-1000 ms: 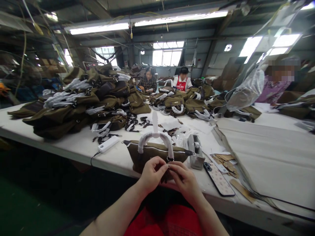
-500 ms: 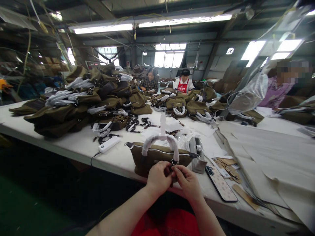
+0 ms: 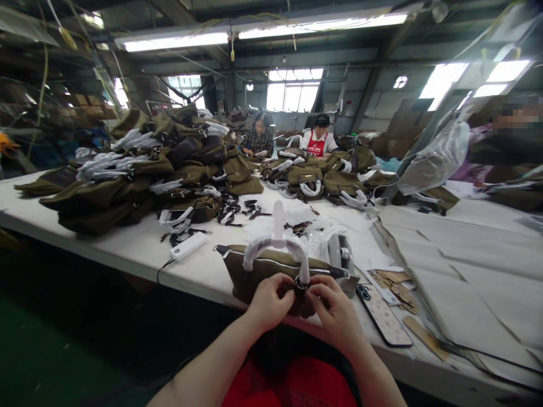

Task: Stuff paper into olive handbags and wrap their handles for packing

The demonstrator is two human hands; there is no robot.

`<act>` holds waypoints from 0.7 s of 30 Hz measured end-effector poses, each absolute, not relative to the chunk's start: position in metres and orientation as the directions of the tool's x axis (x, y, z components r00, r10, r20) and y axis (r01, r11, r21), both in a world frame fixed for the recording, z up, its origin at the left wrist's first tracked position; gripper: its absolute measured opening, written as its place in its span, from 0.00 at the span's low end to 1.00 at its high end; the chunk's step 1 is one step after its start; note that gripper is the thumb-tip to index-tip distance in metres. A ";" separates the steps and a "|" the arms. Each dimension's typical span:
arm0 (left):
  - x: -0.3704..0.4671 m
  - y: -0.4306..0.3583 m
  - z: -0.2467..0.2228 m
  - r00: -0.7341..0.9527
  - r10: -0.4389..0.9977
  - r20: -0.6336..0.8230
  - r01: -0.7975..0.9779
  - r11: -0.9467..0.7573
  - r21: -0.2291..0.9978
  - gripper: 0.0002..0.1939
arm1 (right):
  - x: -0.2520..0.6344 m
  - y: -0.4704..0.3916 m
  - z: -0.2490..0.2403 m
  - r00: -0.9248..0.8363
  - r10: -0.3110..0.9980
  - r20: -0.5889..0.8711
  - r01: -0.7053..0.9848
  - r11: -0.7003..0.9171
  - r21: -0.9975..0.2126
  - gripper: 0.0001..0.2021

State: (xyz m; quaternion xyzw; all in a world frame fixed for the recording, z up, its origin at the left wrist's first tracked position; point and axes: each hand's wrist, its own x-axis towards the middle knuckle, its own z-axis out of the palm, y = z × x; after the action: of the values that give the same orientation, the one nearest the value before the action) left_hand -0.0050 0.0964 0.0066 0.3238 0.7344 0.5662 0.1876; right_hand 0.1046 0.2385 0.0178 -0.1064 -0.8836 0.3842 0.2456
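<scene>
The thumb and index finger of the left hand [image 3: 269,302] bend in close together at a dark brown piece [image 3: 303,308]; those of the right hand [image 3: 335,305] meet its other side. How firmly either pair pinches it, I cannot tell. Just above sits a metal ring [image 3: 302,284], at the right-hand foot of a white-wrapped handle [image 3: 271,242]. The olive bag [image 3: 240,277] stands upright at the near edge of the white table [image 3: 144,240], right before the wearer. The step in hand appears to be 2-handed fingertip work at that ring; the next move likely calls for small, matched finger motions with the bag kept steady. A phone [image 3: 384,316] lies to the right, and 2 co-workers sit across the table.
</scene>
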 end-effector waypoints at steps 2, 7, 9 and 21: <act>-0.011 0.097 0.003 -0.693 0.721 0.017 0.153 0.124 0.980 0.10 | 0.104 0.238 0.020 -0.886 0.333 0.322 0.033 0.739 -0.673 0.09; -0.012 0.097 0.005 -0.685 0.723 0.091 0.249 0.114 0.962 0.12 | 0.103 0.231 0.025 -0.909 0.311 0.278 0.097 0.806 -0.584 0.09; -0.011 0.096 0.009 -0.677 0.724 0.136 0.327 0.130 0.936 0.13 | 0.103 0.229 0.027 -0.908 0.317 0.272 0.114 0.815 -0.568 0.10; -0.003 0.093 0.024 -0.623 0.752 0.214 0.528 0.203 0.825 0.13 | 0.097 0.222 0.026 -0.885 0.343 0.314 0.115 0.816 -0.567 0.09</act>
State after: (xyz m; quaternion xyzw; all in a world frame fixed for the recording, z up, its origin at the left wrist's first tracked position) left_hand -0.0034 0.0926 0.0241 0.4175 0.7664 0.4736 0.1183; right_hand 0.0974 0.2221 0.0260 -0.1232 -0.9304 0.2775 0.2054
